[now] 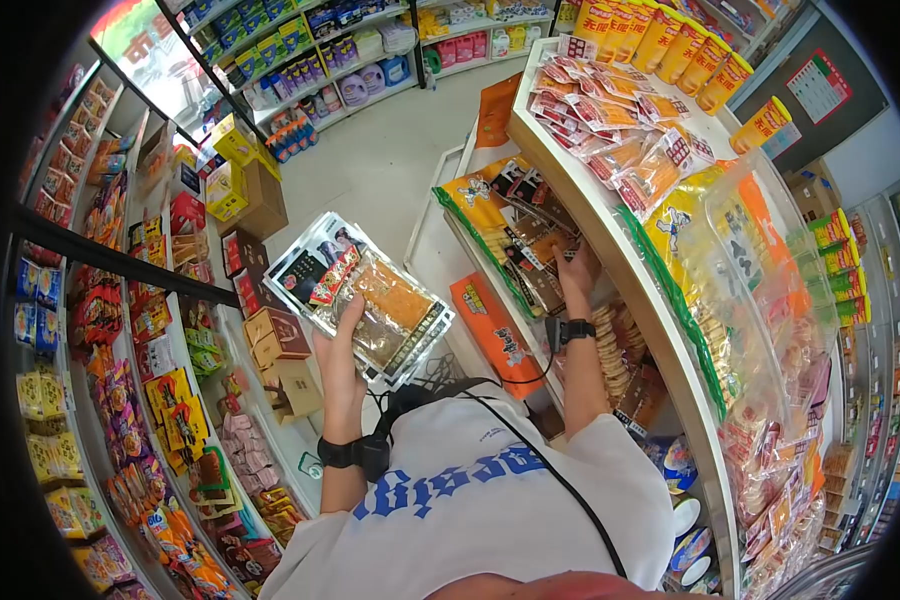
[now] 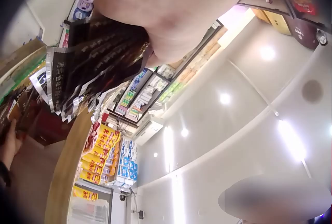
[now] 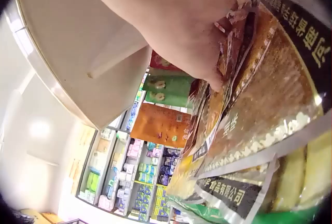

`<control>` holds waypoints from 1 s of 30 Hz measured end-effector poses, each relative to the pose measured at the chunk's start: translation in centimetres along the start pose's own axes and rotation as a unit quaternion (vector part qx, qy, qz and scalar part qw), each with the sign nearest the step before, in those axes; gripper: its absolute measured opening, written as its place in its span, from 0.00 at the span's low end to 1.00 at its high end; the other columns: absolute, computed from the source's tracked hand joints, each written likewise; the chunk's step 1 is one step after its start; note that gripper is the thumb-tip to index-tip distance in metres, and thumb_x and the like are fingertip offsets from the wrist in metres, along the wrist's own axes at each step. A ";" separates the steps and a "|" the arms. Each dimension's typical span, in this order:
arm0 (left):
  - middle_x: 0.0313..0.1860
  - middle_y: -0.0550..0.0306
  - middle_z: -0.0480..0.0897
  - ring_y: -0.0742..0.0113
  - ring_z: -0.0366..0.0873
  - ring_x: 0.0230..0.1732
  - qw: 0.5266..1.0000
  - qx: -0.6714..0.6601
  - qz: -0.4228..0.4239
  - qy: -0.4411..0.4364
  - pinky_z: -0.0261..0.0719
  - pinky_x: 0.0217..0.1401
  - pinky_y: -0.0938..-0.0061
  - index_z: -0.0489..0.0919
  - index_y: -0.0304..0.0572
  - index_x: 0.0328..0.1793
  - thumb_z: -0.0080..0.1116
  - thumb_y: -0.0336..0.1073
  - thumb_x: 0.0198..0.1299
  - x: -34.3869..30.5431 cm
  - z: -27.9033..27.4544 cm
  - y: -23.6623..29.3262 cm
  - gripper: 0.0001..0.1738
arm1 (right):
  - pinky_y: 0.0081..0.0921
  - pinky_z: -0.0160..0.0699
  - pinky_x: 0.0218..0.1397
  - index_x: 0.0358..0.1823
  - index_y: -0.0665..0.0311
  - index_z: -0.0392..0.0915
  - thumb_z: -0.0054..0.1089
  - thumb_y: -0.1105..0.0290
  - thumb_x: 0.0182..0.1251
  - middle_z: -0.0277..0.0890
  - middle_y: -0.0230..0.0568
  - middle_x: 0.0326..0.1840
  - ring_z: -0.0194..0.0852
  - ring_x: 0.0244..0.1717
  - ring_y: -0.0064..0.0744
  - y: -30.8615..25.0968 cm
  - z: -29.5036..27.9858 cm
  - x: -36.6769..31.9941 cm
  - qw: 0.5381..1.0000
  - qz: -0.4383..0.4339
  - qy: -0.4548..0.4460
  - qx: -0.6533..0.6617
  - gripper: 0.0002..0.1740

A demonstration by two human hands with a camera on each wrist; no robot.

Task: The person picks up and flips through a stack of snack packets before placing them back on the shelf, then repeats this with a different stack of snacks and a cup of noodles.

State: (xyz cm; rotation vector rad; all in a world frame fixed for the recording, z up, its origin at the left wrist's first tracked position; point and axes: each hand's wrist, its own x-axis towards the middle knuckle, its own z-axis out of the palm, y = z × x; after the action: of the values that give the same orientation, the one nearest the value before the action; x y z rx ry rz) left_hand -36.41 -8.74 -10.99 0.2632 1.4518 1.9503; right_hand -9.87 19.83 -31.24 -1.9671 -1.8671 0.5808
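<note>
My left hand (image 1: pixel 341 362) grips a stack of flat, clear-and-black snack packets (image 1: pixel 395 310), thumb on top of the front one. That front packet shows an orange-brown filling and a red label. In the left wrist view, the dark printed backs of the held packets (image 2: pixel 93 63) fan out below the hand. My right hand (image 1: pixel 578 278) reaches under the counter top and pinches the edge of dark brown snack packets (image 1: pixel 525 235) standing in the shelf. The right wrist view shows the thumb against several packets (image 3: pixel 259 99) packed close together; the other fingers are mostly hidden.
The curved counter (image 1: pixel 570 150) overhangs my right arm, with packets and yellow canisters (image 1: pixel 660 45) on top. An orange box (image 1: pixel 497 335) stands low beside the shelf. Snack shelves (image 1: pixel 170 390) run along my left; a cardboard box (image 1: pixel 258 200) stands past them. A cable hangs from my right wrist.
</note>
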 end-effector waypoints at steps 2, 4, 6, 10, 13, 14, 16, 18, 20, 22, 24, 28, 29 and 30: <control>0.61 0.54 0.81 0.66 0.81 0.58 1.000 -0.006 -0.005 -0.007 0.79 0.61 0.71 0.74 0.33 0.69 0.67 0.34 0.66 0.0 0.1 -0.1 0.27 | 0.49 0.60 0.77 0.77 0.64 0.63 0.67 0.39 0.63 0.66 0.61 0.75 0.63 0.75 0.60 0.1 -0.3 -0.2 1.000 0.014 0.000 0.007 0.50; 0.60 0.54 0.82 0.66 0.81 0.56 1.000 -0.004 -0.006 -0.006 0.80 0.59 0.71 0.75 0.32 0.68 0.67 0.34 0.66 0.6 -0.1 -0.4 0.26 | 0.48 0.60 0.78 0.77 0.64 0.63 0.67 0.39 0.62 0.66 0.61 0.75 0.62 0.75 0.60 0.3 -0.2 -0.3 1.000 -0.002 0.021 0.001 0.50; 0.60 0.54 0.81 0.66 0.82 0.56 1.000 -0.011 -0.007 -0.006 0.81 0.58 0.70 0.74 0.35 0.68 0.67 0.32 0.67 0.7 -0.2 -0.5 0.26 | 0.48 0.60 0.78 0.78 0.63 0.63 0.67 0.39 0.62 0.66 0.61 0.75 0.62 0.76 0.60 0.0 -0.4 -0.8 0.999 0.002 0.031 0.022 0.50; 0.59 0.55 0.81 0.66 0.82 0.56 1.000 -0.007 -0.018 -0.004 0.82 0.57 0.70 0.73 0.36 0.68 0.67 0.31 0.67 0.8 -0.1 -0.5 0.26 | 0.50 0.60 0.78 0.78 0.64 0.61 0.69 0.40 0.61 0.65 0.62 0.76 0.60 0.77 0.61 -1.5 -2.8 -2.3 0.998 0.017 -0.047 -0.024 0.52; 0.59 0.56 0.81 0.67 0.81 0.55 1.000 -0.008 -0.022 -0.007 0.82 0.56 0.71 0.73 0.36 0.68 0.67 0.31 0.66 0.9 0.2 -0.6 0.25 | 0.50 0.60 0.78 0.79 0.64 0.61 0.69 0.41 0.60 0.63 0.61 0.77 0.59 0.77 0.63 -0.8 -1.8 -2.5 0.999 -0.016 -0.049 -0.001 0.53; 0.58 0.56 0.81 0.67 0.81 0.55 1.000 -0.009 -0.020 -0.007 0.82 0.56 0.71 0.74 0.36 0.68 0.67 0.31 0.66 1.0 0.2 -0.6 0.25 | 0.50 0.61 0.77 0.79 0.64 0.61 0.70 0.41 0.60 0.62 0.60 0.78 0.59 0.77 0.63 -0.6 -1.2 -2.3 0.998 -0.046 -0.044 0.022 0.52; 0.58 0.56 0.81 0.68 0.81 0.54 1.000 -0.005 -0.015 -0.005 0.82 0.55 0.71 0.74 0.36 0.68 0.67 0.32 0.66 0.9 0.5 -0.3 0.25 | 0.50 0.64 0.76 0.79 0.63 0.62 0.70 0.43 0.60 0.61 0.59 0.78 0.60 0.76 0.63 0.7 0.9 -1.7 0.984 -0.144 -0.035 0.094 0.51; 0.59 0.56 0.81 0.67 0.81 0.54 1.000 -0.006 -0.017 -0.010 0.82 0.56 0.71 0.73 0.36 0.68 0.67 0.31 0.66 0.9 0.5 -0.5 0.25 | 0.48 0.69 0.72 0.78 0.61 0.63 0.71 0.46 0.61 0.65 0.59 0.75 0.66 0.73 0.61 0.8 1.9 -1.9 0.986 -0.166 0.014 -0.007 0.48; 0.59 0.55 0.82 0.67 0.81 0.56 1.000 0.004 -0.019 -0.011 0.80 0.58 0.71 0.75 0.34 0.67 0.67 0.33 0.66 0.9 0.6 -0.5 0.25 | 0.47 0.77 0.64 0.69 0.64 0.74 0.71 0.54 0.63 0.73 0.56 0.66 0.75 0.63 0.58 0.0 1.2 -2.1 0.985 -0.164 0.051 -0.032 0.35; 0.59 0.55 0.82 0.67 0.81 0.56 1.000 0.007 -0.012 -0.006 0.79 0.59 0.71 0.75 0.32 0.67 0.67 0.34 0.66 0.9 0.6 -0.2 0.26 | 0.49 0.77 0.61 0.61 0.63 0.80 0.68 0.57 0.67 0.75 0.49 0.62 0.77 0.61 0.53 -0.3 0.9 -1.7 0.989 -0.146 0.015 -0.010 0.25; 0.59 0.54 0.83 0.67 0.81 0.56 1.000 0.004 -0.005 -0.007 0.79 0.58 0.71 0.75 0.32 0.67 0.67 0.34 0.66 0.7 0.9 0.0 0.26 | 0.49 0.78 0.59 0.54 0.63 0.84 0.66 0.60 0.69 0.78 0.46 0.58 0.79 0.58 0.51 -0.7 0.4 -2.2 0.989 -0.145 -0.001 0.009 0.18; 0.62 0.55 0.80 0.66 0.81 0.58 1.000 0.003 -0.029 -0.013 0.80 0.60 0.71 0.72 0.36 0.71 0.66 0.31 0.67 1.3 0.1 -0.3 0.27 | 0.43 0.81 0.54 0.48 0.67 0.85 0.63 0.68 0.71 0.82 0.45 0.51 0.83 0.50 0.52 -2.8 -1.7 -3.2 0.976 -0.183 0.052 0.103 0.11; 0.62 0.54 0.80 0.66 0.81 0.59 0.999 0.002 -0.033 -0.013 0.80 0.60 0.71 0.72 0.35 0.71 0.66 0.31 0.67 1.3 0.0 -0.2 0.27 | 0.41 0.82 0.54 0.48 0.69 0.84 0.62 0.70 0.71 0.83 0.46 0.49 0.84 0.48 0.52 -3.6 -2.4 -3.6 0.969 -0.189 0.073 0.141 0.10; 0.62 0.54 0.80 0.65 0.80 0.59 0.999 0.002 -0.039 -0.015 0.80 0.60 0.71 0.72 0.35 0.71 0.66 0.31 0.67 1.3 0.0 -0.3 0.27 | 0.40 0.82 0.54 0.48 0.69 0.84 0.62 0.72 0.71 0.84 0.46 0.50 0.84 0.49 0.51 -4.8 -3.4 -4.3 0.956 -0.199 0.078 0.199 0.10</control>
State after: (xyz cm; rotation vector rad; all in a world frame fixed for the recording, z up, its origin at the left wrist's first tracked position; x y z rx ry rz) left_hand -37.31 -7.88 -11.53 0.2323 1.4262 1.8744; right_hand -12.35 15.89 -25.65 -1.2982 -1.8070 0.6011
